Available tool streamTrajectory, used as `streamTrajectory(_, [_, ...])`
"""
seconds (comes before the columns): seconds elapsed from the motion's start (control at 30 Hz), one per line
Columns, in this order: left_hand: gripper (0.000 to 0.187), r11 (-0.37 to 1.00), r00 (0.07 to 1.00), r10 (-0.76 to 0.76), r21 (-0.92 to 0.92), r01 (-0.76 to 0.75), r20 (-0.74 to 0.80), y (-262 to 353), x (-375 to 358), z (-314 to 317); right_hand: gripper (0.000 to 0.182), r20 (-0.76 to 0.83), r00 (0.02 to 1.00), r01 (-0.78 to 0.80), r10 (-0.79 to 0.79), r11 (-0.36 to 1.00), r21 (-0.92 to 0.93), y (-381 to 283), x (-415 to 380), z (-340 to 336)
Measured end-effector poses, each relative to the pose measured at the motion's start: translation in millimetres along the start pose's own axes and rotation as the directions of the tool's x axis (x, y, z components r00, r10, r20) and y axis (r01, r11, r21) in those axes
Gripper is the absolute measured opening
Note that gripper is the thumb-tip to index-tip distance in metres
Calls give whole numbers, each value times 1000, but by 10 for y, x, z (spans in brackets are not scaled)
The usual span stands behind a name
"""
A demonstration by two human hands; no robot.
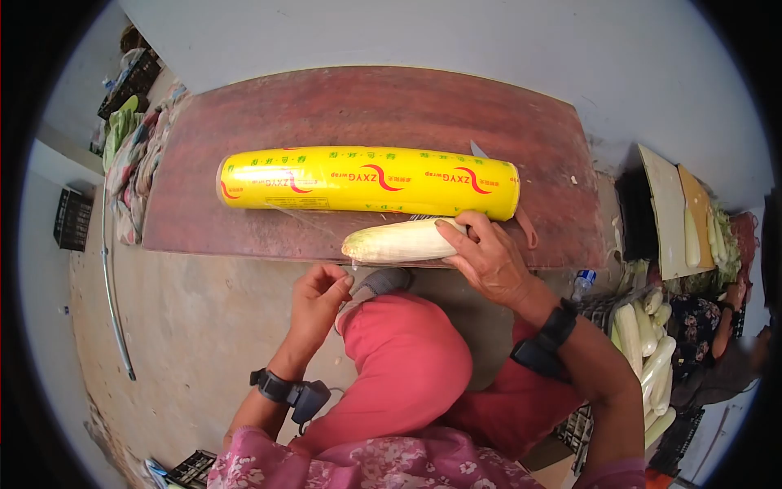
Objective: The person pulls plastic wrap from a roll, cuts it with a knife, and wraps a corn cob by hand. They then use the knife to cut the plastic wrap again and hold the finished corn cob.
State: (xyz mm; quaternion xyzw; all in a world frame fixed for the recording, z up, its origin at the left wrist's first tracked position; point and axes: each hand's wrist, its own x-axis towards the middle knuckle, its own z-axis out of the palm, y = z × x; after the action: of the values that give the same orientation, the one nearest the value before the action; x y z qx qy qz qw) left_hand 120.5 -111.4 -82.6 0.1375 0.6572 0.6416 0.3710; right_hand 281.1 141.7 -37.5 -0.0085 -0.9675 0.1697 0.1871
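Observation:
My right hand (493, 261) grips the thick end of a pale, long, tapered vegetable (399, 242), held level along the table's near edge. Its narrower tip points left. Just behind it, a yellow roll of cling wrap (366, 181) lies lengthwise on the dark red table (375, 98). Some clear film seems to stretch from the roll's underside toward the vegetable. My left hand (320, 303) is closed in a pinch below the vegetable's tip, apart from it; what it pinches, if anything, is too small to make out. Under the roll lies a knife (528, 231), its reddish handle and blade tip showing.
At my right, a crate (599, 306) holds several pale long vegetables (652, 367). A plastic bottle (583, 284) stands near it. Another person (700, 334) is at the far right. Cloths (130, 200) and a metal pole (116, 301) are on the left.

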Motion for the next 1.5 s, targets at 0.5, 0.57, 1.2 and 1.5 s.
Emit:
streamTrajectory(0.5, [40, -127, 424, 731, 717, -685, 535, 144, 300, 7, 55, 26, 999, -42, 42, 999, 21, 22, -19, 12])
streamTrajectory(0.57, [38, -110, 426, 748, 728, -677, 509, 93, 259, 35, 55, 26, 999, -43, 42, 999, 20, 27, -18, 15])
streamTrajectory(1.2, [25, -59, 431, 774, 731, -680, 463, 85, 256, 60, 60, -15, 1000, -18, 18, 999, 28, 23, -8, 7])
streamTrajectory(1.5, [28, 247, 520, 818, 666, -704, 246, 248, 233, 133, 54, -62, 998, 15, -14, 1000, 15, 12, 4, -12])
